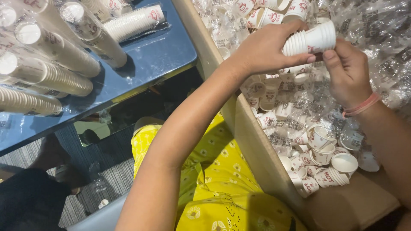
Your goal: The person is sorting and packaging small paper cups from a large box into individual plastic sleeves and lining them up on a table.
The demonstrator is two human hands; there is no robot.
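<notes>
Above the big cardboard box (261,158), the left hand (261,49) is wrapped tight around a short stack of white paper cups (310,40). This stack lies on its side, up in the air, near the top of the view. The right hand (347,70) sits at the stack's lower edge, with its thumb pressing on the cups. Its fingers are curled in close, but I cannot tell if they pinch a cup of their own. A pink band (361,105) goes around that wrist.

To do this well, I think the left hand should hold the stack snug but not squash it, since paper cups bend easily. The right hand should keep the cups lined up straight, so each one sits neatly inside the next.

Now the counting. 1 stack is in the hands. It shows about 10 rims, but they are too close together to count for sure. Loose cups (325,149) lie in the box among crinkly clear plastic wraps (376,25), far more than 20 of them, too many to count. On the blue table (158,55) to the left lie long wrapped sleeves of cups (47,72). I can see at least 6 sleeves, some cut off at the edge. 1 small cup (103,203) lies on the floor. Yellow flowered clothing (214,179) covers the person's lap.
</notes>
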